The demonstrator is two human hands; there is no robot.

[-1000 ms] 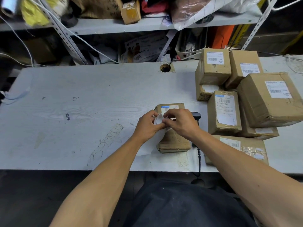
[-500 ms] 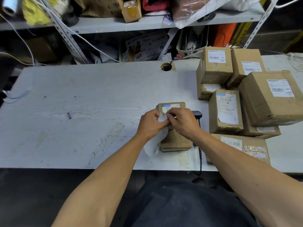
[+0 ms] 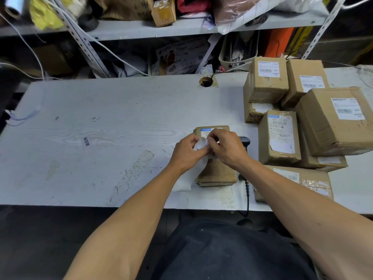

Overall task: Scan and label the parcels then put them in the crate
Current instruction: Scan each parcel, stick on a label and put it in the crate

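Note:
A small brown cardboard parcel (image 3: 217,172) lies on the white table (image 3: 101,138) near its front edge, a blue-headed label at its far end. Above it my left hand (image 3: 186,152) and my right hand (image 3: 228,148) meet, both pinching a curled white label sheet (image 3: 200,143). Its white backing hangs down below my left hand to the table, left of the parcel. A black barcode scanner (image 3: 245,140) lies just right of the parcel, mostly hidden by my right wrist, its cable running off the table's front edge. No crate is in view.
Several labelled brown parcels (image 3: 335,120) are stacked at the table's right end. One flat parcel (image 3: 310,180) lies under my right forearm. A cable hole (image 3: 205,81) sits at the table's back. Cluttered metal shelves (image 3: 181,27) stand behind. A small sticker (image 3: 86,141) lies left of centre.
Both hands stay together over the parcel, working the label sheet. The white backing hangs lower beside the parcel than a second ago.

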